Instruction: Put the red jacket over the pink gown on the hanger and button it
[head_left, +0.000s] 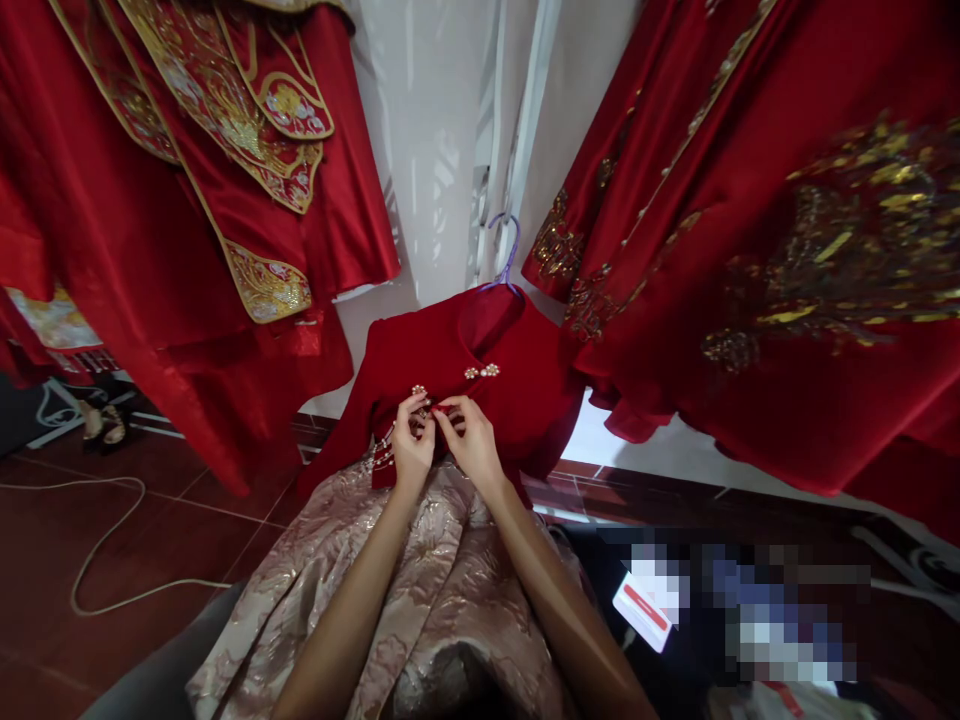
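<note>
A dark red jacket (420, 345) hangs in front of me, its neck around a purple hanger (511, 250). Both my hands meet at its front, fingertips almost touching. My left hand (413, 445) pinches at a small beaded ornament there, with strings of beads (384, 447) dangling beside the wrist. The fingertips of my right hand (469, 440) are also pressed together at the same spot; whatever lies between them is too small to make out. Above, a pearl flower clasp (482, 371) joins the jacket's neckline. Pale pink brocade fabric (427, 560) spreads over my lap beneath my forearms.
Red robes with gold embroidery hang on the left (274, 200) and right (750, 250), close to the jacket. A lit phone (643, 608) lies at lower right, near blurred items. Along the tiled floor (172, 540) at left runs a white cable (112, 540); shoes (105, 425) stand beyond.
</note>
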